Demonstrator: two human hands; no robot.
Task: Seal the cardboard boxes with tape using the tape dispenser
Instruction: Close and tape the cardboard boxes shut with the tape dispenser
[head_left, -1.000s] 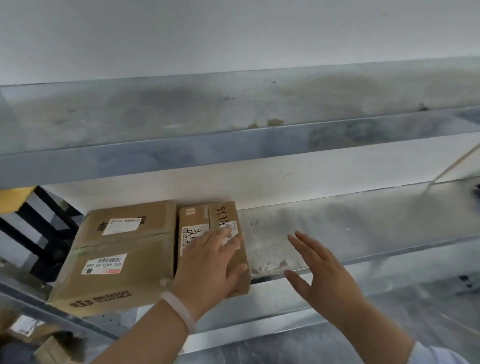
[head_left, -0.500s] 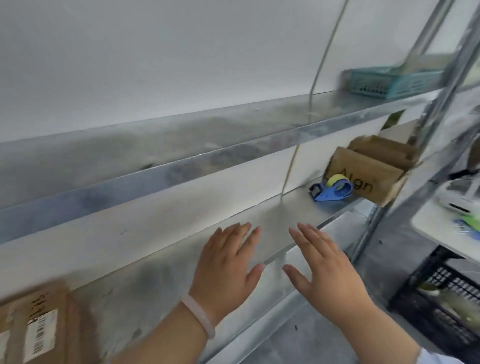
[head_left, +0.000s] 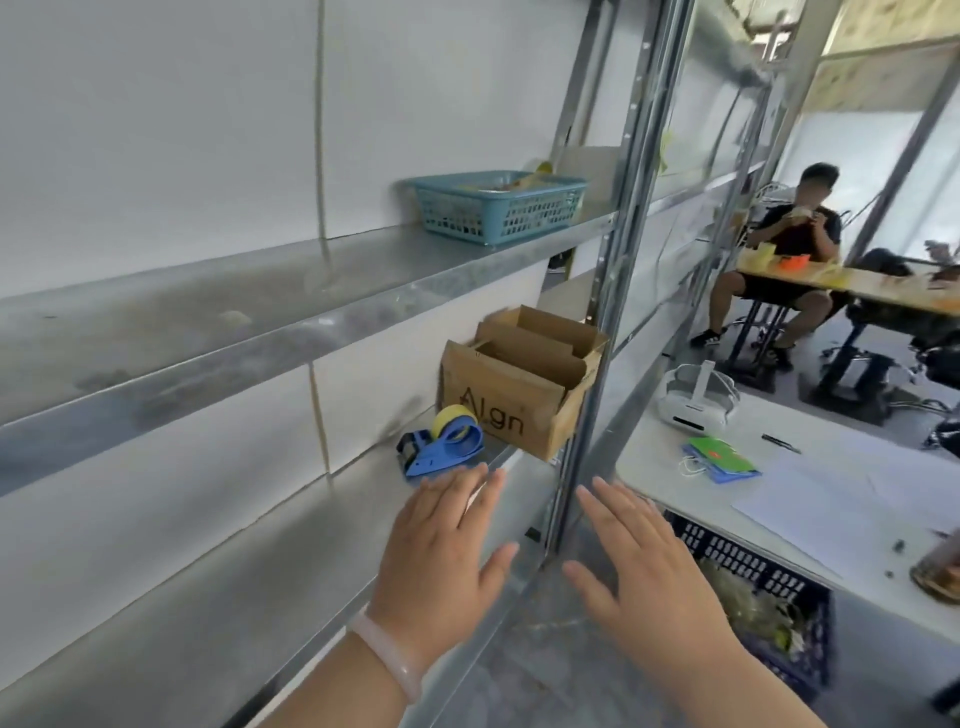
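Both hands are out flat, palms down, with nothing in them. The grip of the left hand (head_left: 436, 551) is spread, and so is that of the right hand (head_left: 649, 582). The left fingertips (head_left: 480, 475) lie just beside the blue tape dispenser (head_left: 441, 449); whether they touch it cannot be told. This looks like a reach for the tool, which makes the left hand the likely one to pick it up. The right hand hangs off the shelf edge, in front of the steel upright (head_left: 597, 338), free to steady a box.

The dispenser rests on its side on the lower metal shelf (head_left: 208, 597), yellowish roll uppermost, close to the cardboard box (head_left: 519, 395). The box stands at the shelf's far end beside the upright with its flaps raised, so it is not yet sealed. Tool and box sit together, probably so that one reach serves both.

The shelf is bare, dull, scuffed steel against a white wall. The shelf above (head_left: 260, 291) carries a blue basket (head_left: 498, 210). To the right a white worktop (head_left: 831, 493) holds a white headset (head_left: 693, 397), and a black crate (head_left: 753, 597) sits under it. Farther back a person (head_left: 789, 249) sits at a table.
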